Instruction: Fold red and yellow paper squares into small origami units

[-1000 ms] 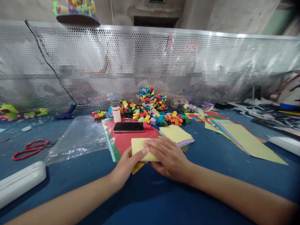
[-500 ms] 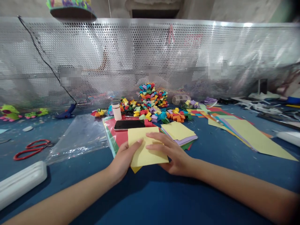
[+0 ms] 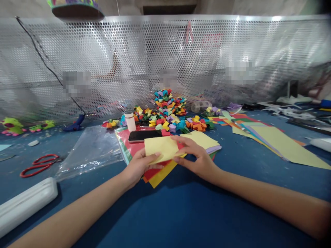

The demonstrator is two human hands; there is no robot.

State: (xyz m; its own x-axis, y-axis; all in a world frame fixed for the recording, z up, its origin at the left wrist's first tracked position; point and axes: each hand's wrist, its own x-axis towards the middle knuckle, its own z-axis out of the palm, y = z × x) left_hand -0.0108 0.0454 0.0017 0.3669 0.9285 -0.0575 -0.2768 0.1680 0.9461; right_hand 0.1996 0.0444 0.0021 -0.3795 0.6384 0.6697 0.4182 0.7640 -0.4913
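Note:
A pale yellow paper sheet (image 3: 161, 148) is held up between both hands, bent or folded over so it looks about half as tall as it is wide. My left hand (image 3: 138, 165) grips its left side, thumb on top. At its right end, my right hand (image 3: 195, 156) pinches the sheet between thumb and fingers. Red, orange and deep yellow sheets (image 3: 162, 175) show beneath it, near my left fingers; how they are supported is partly hidden. Just beyond lies a black phone (image 3: 144, 135) on a plastic-wrapped pack of coloured paper (image 3: 124, 144).
Folded colourful paper pieces (image 3: 165, 106) are piled at the back, beside a white bottle (image 3: 130, 121). Red-handled scissors (image 3: 41, 165), a clear plastic bag (image 3: 90, 151) and a white case (image 3: 28, 203) lie left. Long paper strips (image 3: 287, 144) lie right. A perforated metal screen (image 3: 129, 62) stands behind.
The pale yellow sheet was flat and squarish; its near edge is now brought up and over. My right hand has moved from lying on it to pinching it, exposing red and yellow sheets below.

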